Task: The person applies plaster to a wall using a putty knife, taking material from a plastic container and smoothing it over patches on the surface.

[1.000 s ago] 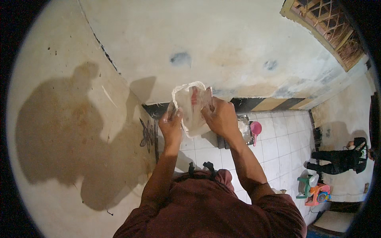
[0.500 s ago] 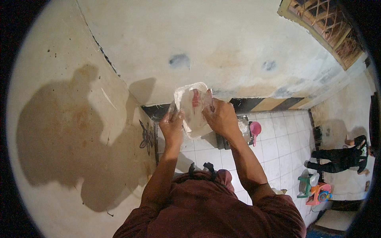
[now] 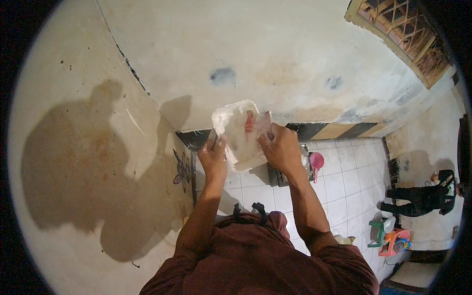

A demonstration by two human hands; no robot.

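Note:
In front of my chest is a squarish, see-through plastic tub [image 3: 241, 147], its far and left inner sides smeared with thick white paste. My left hand [image 3: 213, 156] grips the tub by its left rim, fingers wrapped around the edge. My right hand [image 3: 281, 147] is closed at the tub's right side, pinching a pale, flat, paste-smeared piece [image 3: 265, 123] whose exact kind I cannot make out. A red patch [image 3: 249, 123] shows inside the tub, near that piece. The ends of my right fingers are partly hidden.
Ahead is a patched plaster wall [image 3: 275, 54]; another wall [image 3: 88, 172] stands close at left. On the white tile floor [image 3: 344, 167] are a dark box-like object [image 3: 273, 176] and a pink dipper [image 3: 316, 160]. At far right, a person [image 3: 418, 199] stands near green and orange plastic stools [image 3: 393, 241].
My right hand and the pale piece have moved slightly right. The tub has tilted a little, showing more white paste along its far left side. The person at far right has shifted their arms.

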